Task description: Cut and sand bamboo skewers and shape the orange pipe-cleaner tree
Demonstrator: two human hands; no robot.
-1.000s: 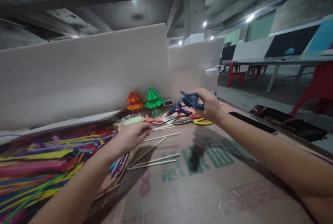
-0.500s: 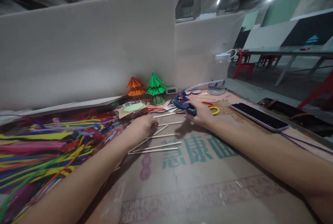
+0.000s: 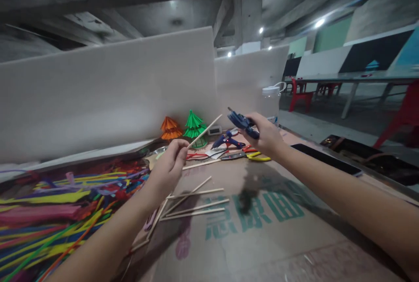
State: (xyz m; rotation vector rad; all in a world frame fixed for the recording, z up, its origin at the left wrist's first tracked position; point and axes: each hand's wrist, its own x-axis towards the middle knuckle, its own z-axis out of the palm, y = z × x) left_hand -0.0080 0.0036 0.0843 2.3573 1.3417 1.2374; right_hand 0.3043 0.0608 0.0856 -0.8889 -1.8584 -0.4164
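My left hand (image 3: pixel 170 165) pinches a thin wooden stick (image 3: pixel 205 131) and holds it tilted up toward the right, above the table. My right hand (image 3: pixel 266 135) is raised and closed on a dark blue glue gun (image 3: pixel 241 121), whose nozzle points left toward the stick's upper end. The two do not touch. Below my left hand, several more wooden sticks (image 3: pixel 193 203) lie scattered on the brown cardboard sheet (image 3: pixel 262 238).
A heap of coloured pipe cleaners (image 3: pixel 49 212) fills the left. Orange (image 3: pixel 170 128) and green (image 3: pixel 194 125) paper trees stand by the white partition (image 3: pixel 108 90). A second blue glue gun (image 3: pixel 226 139), a yellow ring (image 3: pixel 258 157), a phone (image 3: pixel 327 159) and a bottle (image 3: pixel 270 98) lie right.
Both hands rose from the table: the left lifted one stick, the right lifted the glue gun back up. The camera tilted upward.
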